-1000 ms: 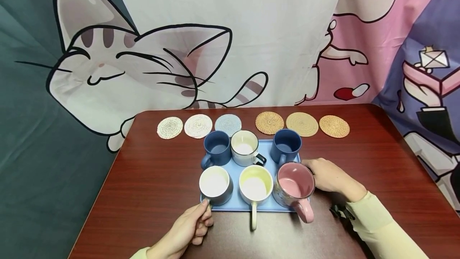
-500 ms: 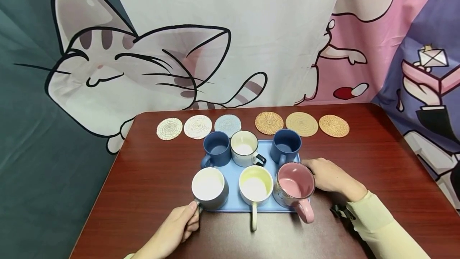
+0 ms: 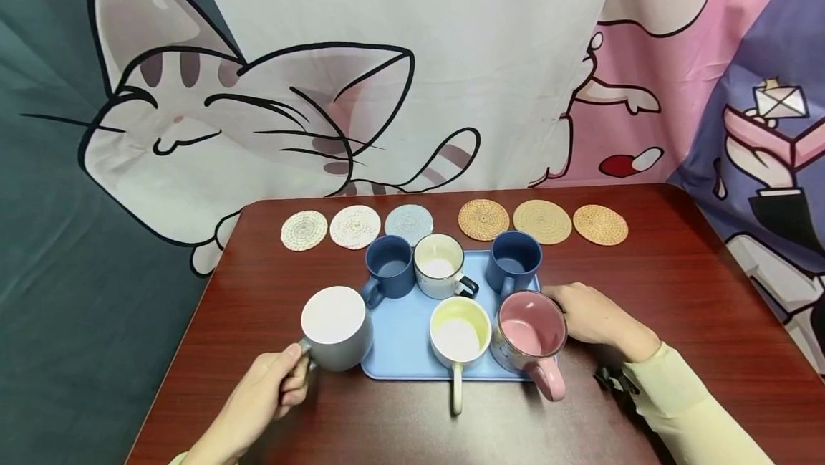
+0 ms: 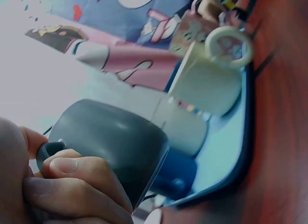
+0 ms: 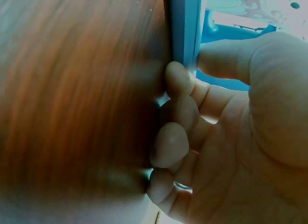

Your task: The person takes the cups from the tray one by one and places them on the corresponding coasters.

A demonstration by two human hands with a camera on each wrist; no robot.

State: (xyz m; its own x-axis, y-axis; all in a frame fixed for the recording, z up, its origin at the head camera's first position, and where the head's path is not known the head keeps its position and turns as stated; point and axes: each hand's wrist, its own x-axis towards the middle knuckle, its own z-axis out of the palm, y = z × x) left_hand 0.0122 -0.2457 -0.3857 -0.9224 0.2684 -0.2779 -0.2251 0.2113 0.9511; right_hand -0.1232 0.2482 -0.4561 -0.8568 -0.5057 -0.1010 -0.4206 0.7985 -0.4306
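Observation:
My left hand [image 3: 264, 390] grips the handle of a grey mug [image 3: 338, 336] with a white inside, held past the left edge of the blue tray [image 3: 396, 339]. In the left wrist view the fingers [image 4: 82, 185] curl round that handle. At the tray's right edge my right hand [image 3: 589, 314] pinches the rim between thumb and fingers [image 5: 175, 144], as the right wrist view shows. On the tray stand two dark blue mugs, one left [image 3: 389, 264] and one right [image 3: 513, 261], a white enamel-style mug [image 3: 438, 264], a pale yellow mug [image 3: 460, 332] and a pink-lined mug [image 3: 530, 332].
Several round woven coasters lie in a row along the table's back, among them a white one [image 3: 355, 227], a blue-grey one [image 3: 409, 224] and a tan one [image 3: 542, 222]. Behind the brown table [image 3: 258, 307] hangs a printed cloth [image 3: 503, 64].
My left hand has lifted the grey mug off the tray's front left corner and carried it to the left. The right hand and the other mugs stay in place.

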